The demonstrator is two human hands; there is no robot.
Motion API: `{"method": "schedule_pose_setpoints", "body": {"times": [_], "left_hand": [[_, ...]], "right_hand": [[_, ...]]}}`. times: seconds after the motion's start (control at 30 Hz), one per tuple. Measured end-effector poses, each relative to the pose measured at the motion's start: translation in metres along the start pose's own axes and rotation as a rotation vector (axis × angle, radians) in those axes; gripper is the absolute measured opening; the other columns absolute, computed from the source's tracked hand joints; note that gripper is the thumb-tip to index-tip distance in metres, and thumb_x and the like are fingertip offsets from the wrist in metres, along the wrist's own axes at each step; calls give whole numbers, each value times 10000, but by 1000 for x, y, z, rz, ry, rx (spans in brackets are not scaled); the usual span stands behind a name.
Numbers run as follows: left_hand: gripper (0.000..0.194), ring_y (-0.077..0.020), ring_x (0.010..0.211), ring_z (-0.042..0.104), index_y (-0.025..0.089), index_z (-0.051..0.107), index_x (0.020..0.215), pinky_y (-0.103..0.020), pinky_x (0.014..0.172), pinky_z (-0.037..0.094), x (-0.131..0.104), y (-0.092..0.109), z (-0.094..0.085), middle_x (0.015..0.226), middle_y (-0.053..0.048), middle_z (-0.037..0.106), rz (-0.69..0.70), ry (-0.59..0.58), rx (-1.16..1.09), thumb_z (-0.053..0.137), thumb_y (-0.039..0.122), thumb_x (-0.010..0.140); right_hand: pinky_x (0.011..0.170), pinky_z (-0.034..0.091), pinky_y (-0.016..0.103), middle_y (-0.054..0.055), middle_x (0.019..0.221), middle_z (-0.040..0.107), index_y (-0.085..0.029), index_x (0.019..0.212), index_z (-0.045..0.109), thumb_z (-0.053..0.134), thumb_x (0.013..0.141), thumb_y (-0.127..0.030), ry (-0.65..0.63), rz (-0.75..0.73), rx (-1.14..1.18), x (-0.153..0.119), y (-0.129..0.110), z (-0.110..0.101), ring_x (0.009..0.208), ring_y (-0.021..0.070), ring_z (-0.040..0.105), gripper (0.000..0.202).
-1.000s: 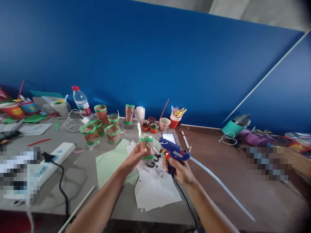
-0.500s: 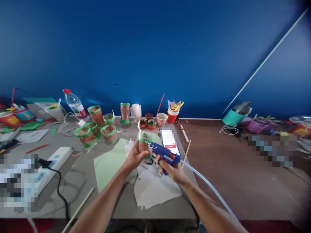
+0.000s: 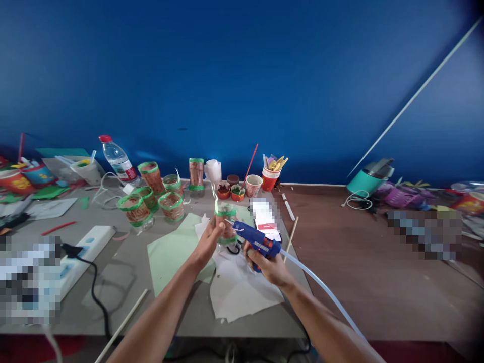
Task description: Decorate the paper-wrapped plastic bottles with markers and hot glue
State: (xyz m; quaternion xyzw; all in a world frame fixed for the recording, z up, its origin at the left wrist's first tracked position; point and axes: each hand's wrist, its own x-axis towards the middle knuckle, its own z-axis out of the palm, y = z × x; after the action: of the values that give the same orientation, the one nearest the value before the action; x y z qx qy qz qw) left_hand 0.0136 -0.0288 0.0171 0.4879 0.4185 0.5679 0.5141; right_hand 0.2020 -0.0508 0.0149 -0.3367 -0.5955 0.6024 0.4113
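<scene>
My left hand (image 3: 210,238) is closed around the left side of a clear cup (image 3: 228,233) with a green rim and reddish-brown sides; a pale strip (image 3: 216,199) sticks up beside its rim. In my right hand (image 3: 266,261) is a blue glue gun (image 3: 255,237), fingers wrapped round its handle. Its nozzle points left at the cup's upper side, close to my left fingers; whether it touches cannot be told. A long translucent glue stick (image 3: 321,284) trails from the gun's rear. White paper (image 3: 244,297) lies beneath, and green paper (image 3: 170,252) to the left.
Several painted cups (image 3: 172,205) stand back left, near a bottle (image 3: 119,162). Behind the cup are paint pots (image 3: 237,192) and a red cup of tools (image 3: 270,179). A phone (image 3: 264,219) lies behind the gun. A power strip (image 3: 88,247) is left, a teal container (image 3: 365,180) right.
The fingers of my left hand have drawn back slightly from the nozzle, showing more of the cup's side. My right hand still holds the glue gun in nearly the same place.
</scene>
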Motion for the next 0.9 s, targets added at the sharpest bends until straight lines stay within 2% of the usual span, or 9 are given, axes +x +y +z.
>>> {"method": "schedule_pose_setpoints", "body": {"times": [0.13,0.27,0.33,0.47,0.6,0.73,0.9], "left_hand": [[329,-132,636,494,179,550,815,-278,668,445,1,6,5,669,12,521,-92,-8,-234,601,500,763],[327,-116,583,458,186,494,668,-282,656,442,0,9,7,600,26,473,-120,-35,-270,646,469,727],[330,-121,597,477,184,496,663,-294,672,449,0,8,6,621,17,496,-114,-52,-254,641,472,734],[318,-181,776,588,169,572,826,-329,762,467,-1,8,3,804,-37,621,-99,-46,-174,671,455,729],[378,-217,854,608,161,589,903,-354,798,468,-1,6,0,874,-62,642,-85,-89,-126,699,478,730],[493,-234,961,604,166,584,1068,-338,829,464,1,-1,-4,1043,-88,646,-24,-29,14,729,485,721],[602,-276,1082,586,155,551,1139,-362,904,458,2,-3,-3,1139,-120,642,76,-25,163,757,483,679]], "right_hand": [[515,370,251,-20,648,510,-185,825,587,635,771,-630,-15,7,18,0,3,-1,536,100,458,450],[514,370,250,-27,620,489,-186,781,591,629,790,-609,-43,-51,48,0,-5,1,527,97,450,425],[527,386,257,-22,629,493,-189,779,593,622,804,-590,-38,-73,52,1,-8,0,537,103,456,403],[525,386,259,-10,637,499,-190,784,598,611,822,-560,-10,-87,71,2,-8,-4,552,115,459,372],[561,409,278,13,702,553,-197,800,618,646,801,-533,41,-143,159,5,-7,-7,575,122,471,337],[660,457,324,49,862,622,-212,806,652,728,729,-457,130,-201,260,5,-15,-11,707,167,555,268],[608,435,306,41,765,625,-198,904,686,755,660,-481,152,-134,344,5,-20,-17,687,174,560,380]]}}
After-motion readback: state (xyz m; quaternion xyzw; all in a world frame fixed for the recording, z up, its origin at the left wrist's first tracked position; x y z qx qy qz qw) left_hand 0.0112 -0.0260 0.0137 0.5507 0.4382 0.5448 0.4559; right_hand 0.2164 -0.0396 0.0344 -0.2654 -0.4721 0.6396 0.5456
